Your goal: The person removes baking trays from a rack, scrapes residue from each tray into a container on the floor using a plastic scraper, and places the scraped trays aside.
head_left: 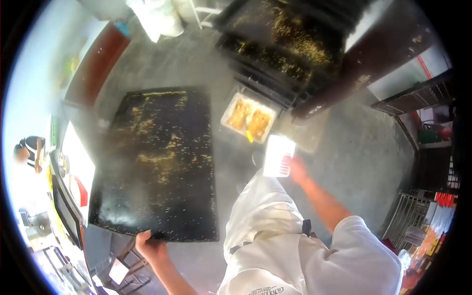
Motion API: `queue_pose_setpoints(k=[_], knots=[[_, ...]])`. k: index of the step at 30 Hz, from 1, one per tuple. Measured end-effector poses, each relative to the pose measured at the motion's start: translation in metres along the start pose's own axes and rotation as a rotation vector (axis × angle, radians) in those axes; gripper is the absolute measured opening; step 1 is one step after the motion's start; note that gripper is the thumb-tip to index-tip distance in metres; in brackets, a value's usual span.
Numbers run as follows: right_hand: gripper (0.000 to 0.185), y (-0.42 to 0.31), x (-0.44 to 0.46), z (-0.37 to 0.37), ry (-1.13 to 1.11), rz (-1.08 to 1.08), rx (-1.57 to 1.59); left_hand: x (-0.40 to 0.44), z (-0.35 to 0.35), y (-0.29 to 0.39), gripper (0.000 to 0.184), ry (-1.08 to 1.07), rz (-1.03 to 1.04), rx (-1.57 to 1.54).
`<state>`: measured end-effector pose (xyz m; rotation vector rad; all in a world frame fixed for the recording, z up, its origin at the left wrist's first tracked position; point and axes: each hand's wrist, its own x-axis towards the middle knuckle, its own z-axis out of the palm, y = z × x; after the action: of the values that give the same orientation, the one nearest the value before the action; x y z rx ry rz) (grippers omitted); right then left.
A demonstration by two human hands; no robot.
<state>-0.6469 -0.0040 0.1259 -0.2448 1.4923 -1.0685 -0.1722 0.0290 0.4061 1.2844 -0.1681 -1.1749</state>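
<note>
Tray (194,216), black and scattered with pale bits (160,160), fills the middle left of the frame, its long axis running nearly up and down the picture. The left hand (151,246) grips the lower short edge, thumb over the rim and the other fingers out of sight, so nearly all of the tray lies above that hand. The right hand (297,169), right of centre, is closed on the side of a flat white slotted thing (278,152) (perhaps a scraper, though glare washes out much of its shape). It is held apart from the tray, off to the right of the long right edge. Higher up, between the tray and the right hand's load, sits a white box (233,129) of golden food (260,123), with a yellow piece (250,136) at its lower rim; the right hand is the nearer one to it. What bears the tray's far end cannot be told. Grey floor (354,142) spreads around, with dark trays (255,29) at upper right and another person (34,152) at far left.
</note>
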Motion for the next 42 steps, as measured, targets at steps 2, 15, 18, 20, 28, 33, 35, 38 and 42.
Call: queue_pose_setpoints(k=[2, 15, 18, 20, 28, 33, 35, 38, 42], knots=[[0.025, 0.005, 0.024, -0.014, -0.05, -0.022, 0.041, 0.017, -0.012, -0.031, 0.042, 0.036, -0.06, -0.038], [0.031, -0.029, 0.146, 0.025, -0.153, 0.094, -0.164, 0.117, 0.01, -0.288, 0.036, 0.176, -0.444, 0.078], [0.032, -0.045, 0.174, 0.049, -0.306, 0.083, -0.312, 0.123, 0.061, -0.313, 0.043, 0.158, -0.455, 0.161], [0.031, -0.056, 0.185, 0.078, -0.455, 0.128, -0.358, 0.125, 0.074, -0.322, 0.047, 0.157, -0.488, 0.228], [0.032, 0.004, 0.184, 0.202, -1.281, -0.111, -0.641, 0.119, 0.12, -0.328, 0.035, 0.156, -0.45, 0.362], [0.037, 0.035, 0.333, 0.161, -0.704, -0.015, -0.871, 0.123, 0.127, -0.319, 0.035, 0.2, -0.515, 0.264], [0.027, 0.043, 0.38, 0.138, -0.594, -0.181, -1.053, 0.123, 0.121, -0.321, 0.035, 0.236, -0.546, 0.268], [0.028, -0.009, 0.314, 0.189, -0.778, 0.131, -0.805, 0.13, 0.116, -0.324, 0.033, 0.24, -0.59, 0.255], [0.027, 0.007, 0.233, 0.245, -1.186, 0.093, -0.462, 0.142, 0.119, -0.322, 0.031, 0.187, -0.627, 0.343]])
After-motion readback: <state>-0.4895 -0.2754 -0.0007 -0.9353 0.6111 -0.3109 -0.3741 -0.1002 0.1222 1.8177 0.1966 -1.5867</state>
